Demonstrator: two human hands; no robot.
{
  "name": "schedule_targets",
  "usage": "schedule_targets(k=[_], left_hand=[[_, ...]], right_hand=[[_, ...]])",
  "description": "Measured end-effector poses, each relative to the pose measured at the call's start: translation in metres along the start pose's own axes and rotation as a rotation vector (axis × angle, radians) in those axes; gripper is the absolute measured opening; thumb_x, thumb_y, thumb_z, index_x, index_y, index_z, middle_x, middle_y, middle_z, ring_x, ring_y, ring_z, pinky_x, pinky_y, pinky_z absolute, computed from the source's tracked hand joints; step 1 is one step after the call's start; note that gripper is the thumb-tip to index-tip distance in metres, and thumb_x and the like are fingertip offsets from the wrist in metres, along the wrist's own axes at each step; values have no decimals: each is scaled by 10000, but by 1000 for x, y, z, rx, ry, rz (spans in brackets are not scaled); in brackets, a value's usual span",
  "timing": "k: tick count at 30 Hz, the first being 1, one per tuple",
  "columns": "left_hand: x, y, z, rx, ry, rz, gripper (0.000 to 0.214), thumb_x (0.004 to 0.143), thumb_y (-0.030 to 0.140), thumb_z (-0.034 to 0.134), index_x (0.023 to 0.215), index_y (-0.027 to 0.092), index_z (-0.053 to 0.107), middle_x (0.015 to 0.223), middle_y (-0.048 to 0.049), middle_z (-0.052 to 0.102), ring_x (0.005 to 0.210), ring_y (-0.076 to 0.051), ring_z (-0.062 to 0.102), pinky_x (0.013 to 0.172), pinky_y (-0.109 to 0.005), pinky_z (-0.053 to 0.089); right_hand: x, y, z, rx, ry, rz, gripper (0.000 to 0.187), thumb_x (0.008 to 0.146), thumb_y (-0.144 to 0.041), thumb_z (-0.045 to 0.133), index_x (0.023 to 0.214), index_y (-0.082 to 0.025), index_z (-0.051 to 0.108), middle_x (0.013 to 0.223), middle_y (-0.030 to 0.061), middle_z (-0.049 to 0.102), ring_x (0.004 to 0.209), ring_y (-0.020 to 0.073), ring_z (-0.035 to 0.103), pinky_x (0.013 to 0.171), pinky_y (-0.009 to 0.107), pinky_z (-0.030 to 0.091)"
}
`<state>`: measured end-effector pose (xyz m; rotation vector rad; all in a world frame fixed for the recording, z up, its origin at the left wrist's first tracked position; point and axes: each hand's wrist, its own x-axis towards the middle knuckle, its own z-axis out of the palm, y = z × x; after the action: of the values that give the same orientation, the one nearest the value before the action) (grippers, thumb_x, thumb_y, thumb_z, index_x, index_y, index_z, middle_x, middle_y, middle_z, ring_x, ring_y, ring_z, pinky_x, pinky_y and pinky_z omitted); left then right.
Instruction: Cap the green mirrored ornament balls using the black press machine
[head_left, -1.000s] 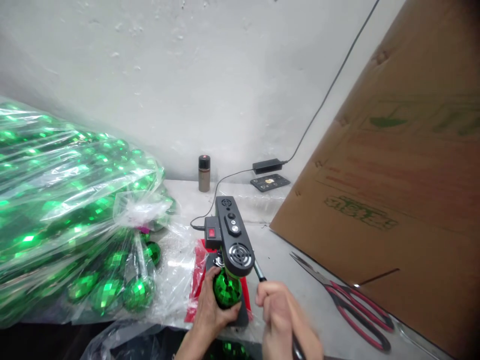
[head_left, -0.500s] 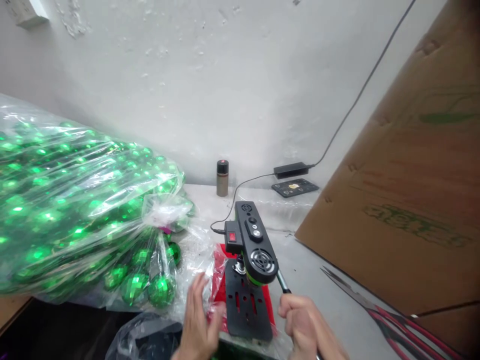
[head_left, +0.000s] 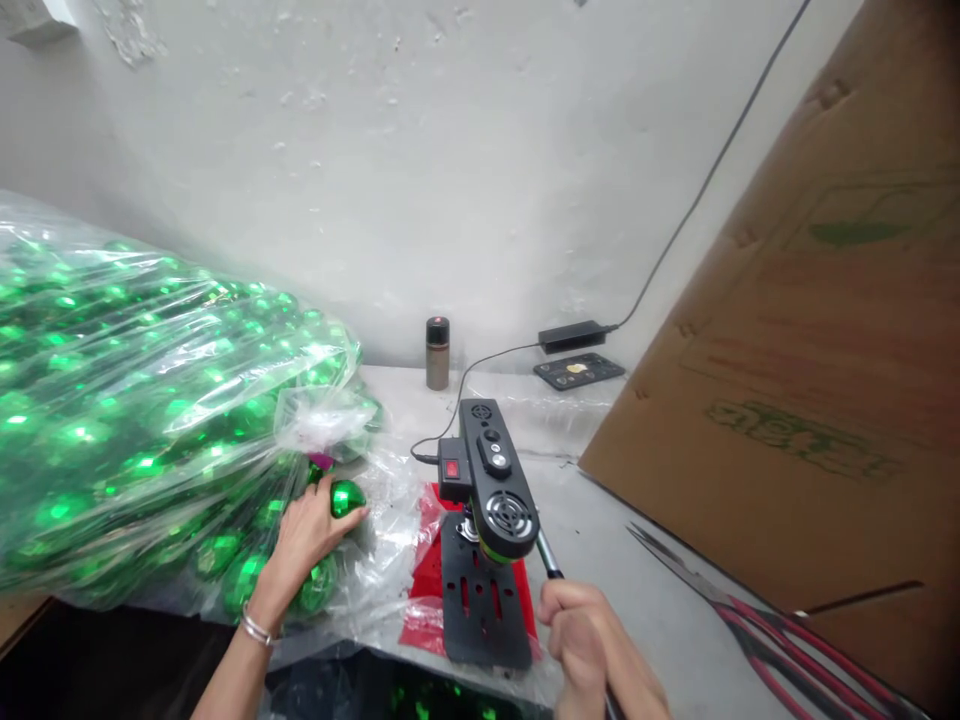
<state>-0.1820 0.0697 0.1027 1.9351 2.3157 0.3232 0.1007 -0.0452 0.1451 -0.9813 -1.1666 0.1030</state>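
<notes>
My left hand [head_left: 311, 525] is at the mouth of a clear plastic bag [head_left: 319, 425], its thumb and fingers round a shiny green faceted ball [head_left: 347, 498]. Other green balls [head_left: 244, 585] lie beside and under that wrist. My right hand [head_left: 581, 640] is closed round the dark grip of a metal rod [head_left: 549, 553]. The rod runs up to a black device [head_left: 499, 480] with round vents, buttons and a side box [head_left: 452, 468] with a red switch. Below its head is a slotted black plate [head_left: 486, 630], over a red sheet or tray [head_left: 427, 570].
A small black-capped bottle [head_left: 438, 355] stands near the wall. A black power adapter [head_left: 574, 337] and a dark phone [head_left: 579, 371] lie right of it. Red-handled scissors [head_left: 750, 610] rest before a cardboard box [head_left: 787, 350]. More green balls [head_left: 442, 700] show below the front edge.
My left hand has moved from beside the black plate, leftward and up to a green ball at the bag's mouth. My right hand stays on the rod. The view has shifted slightly.
</notes>
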Motion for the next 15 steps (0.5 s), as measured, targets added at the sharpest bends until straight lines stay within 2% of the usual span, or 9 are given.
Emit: schedule_targets(k=[2,4,6,8,10,13,15], left_hand=[[-5,6,1,-379,19,-61,663,949,607,665,1459,187,608,1330,-177,777,1203,-379,770,982,-475,627],[-13,15,5,-817,2,-113,738,920,654,679,1495,205,571,1362,-160,756,1186,-359,777,894,-460,678],[-24,26,17,-1039,3,-97,821,858,658,752,1518,214,549,1385,-154,729,1180,-348,775,899,-470,693],[-38,36,35,-1024,84,-4,798,806,586,826,1486,239,593,1447,-145,688,1296,-360,724,1077,-534,636],[-54,46,57,-905,163,120,652,822,474,828,1420,268,670,1553,-150,624,1458,-387,618,1233,-602,514],[-74,58,84,-812,119,262,475,895,418,767,1352,293,737,1687,-159,521,1587,-417,493,1284,-654,441],[-78,63,93,-847,89,242,359,964,473,686,1252,273,763,1665,-168,553,1586,-406,504,1289,-642,439]], right_hand=[[3,7,-4,7,-60,-92,338,1063,-95,558,746,-211,572,695,8,603,526,112,531,504,270,374],[5,12,-8,7,-93,-145,323,1054,-73,550,763,-210,581,697,9,612,533,117,560,505,261,397],[7,13,-10,-4,-102,-144,323,1047,-51,536,769,-210,574,707,5,613,534,113,568,508,257,410],[8,13,-10,-5,-117,-144,325,1041,-37,527,771,-215,552,694,-10,591,553,113,584,519,251,422],[8,12,-10,-5,-138,-160,325,1038,-27,515,779,-221,529,676,-24,565,591,119,610,541,243,439],[9,12,-12,-6,-156,-191,327,1036,-8,500,794,-229,504,669,-29,556,633,126,632,575,240,466],[8,13,-13,-8,-175,-193,329,1040,-3,489,802,-229,499,683,-24,571,648,124,632,594,238,477]])
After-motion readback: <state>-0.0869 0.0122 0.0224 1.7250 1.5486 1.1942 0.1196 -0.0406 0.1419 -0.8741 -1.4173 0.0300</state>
